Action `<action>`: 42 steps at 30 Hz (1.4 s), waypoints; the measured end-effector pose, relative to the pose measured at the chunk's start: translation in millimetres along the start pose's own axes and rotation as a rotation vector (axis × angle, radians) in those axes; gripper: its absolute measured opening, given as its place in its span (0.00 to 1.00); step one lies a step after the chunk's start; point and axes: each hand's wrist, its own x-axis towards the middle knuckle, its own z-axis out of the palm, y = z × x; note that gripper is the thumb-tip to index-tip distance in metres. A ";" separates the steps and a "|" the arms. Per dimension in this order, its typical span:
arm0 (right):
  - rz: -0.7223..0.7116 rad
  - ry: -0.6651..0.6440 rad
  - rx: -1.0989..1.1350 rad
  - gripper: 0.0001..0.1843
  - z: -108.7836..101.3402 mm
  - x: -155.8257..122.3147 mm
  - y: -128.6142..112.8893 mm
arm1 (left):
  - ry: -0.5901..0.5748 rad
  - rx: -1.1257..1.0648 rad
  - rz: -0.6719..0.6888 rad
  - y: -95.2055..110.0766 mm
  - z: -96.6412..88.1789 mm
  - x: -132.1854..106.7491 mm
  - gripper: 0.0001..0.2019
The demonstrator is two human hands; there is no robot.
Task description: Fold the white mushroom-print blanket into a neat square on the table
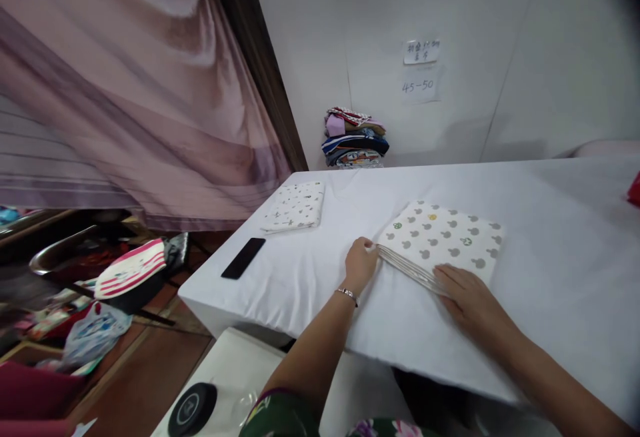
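A folded white cloth (440, 234) with grey round motifs and a few green and yellow ones lies on the white-covered table, its layered edge towards me. My left hand (362, 264) pinches the cloth's near left corner between thumb and fingers. Over the near right part of the layered edge, my right hand (467, 297) has its fingers on top and its thumb low at the front, closed on the cloth. A second folded cloth (296, 207), white with small dark prints, rests apart at the table's far left.
A black phone (243, 258) lies near the left edge of the white tablecloth (400, 330). Stacked folded fabrics (355, 138) stand behind the table by the wall. A chair (65, 264) is at left, below a pink curtain (165, 90). Something red (635, 190) shows at far right.
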 end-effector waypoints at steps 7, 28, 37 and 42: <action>0.015 -0.069 0.003 0.21 3.4 -1.0 2.5 | -0.131 -0.082 0.104 -6.9 7.8 10.4 0.14; 0.031 -0.022 -0.046 0.18 7.0 -1.5 -2.4 | 0.020 0.034 0.228 -9.1 11.6 4.5 0.17; 0.025 -0.048 -0.023 0.19 3.9 -0.7 -3.2 | -0.066 -0.017 0.267 -10.0 12.5 13.1 0.14; 0.014 -0.053 -0.028 0.19 6.8 -3.0 -1.4 | -0.082 -0.161 0.180 -16.7 17.7 18.0 0.14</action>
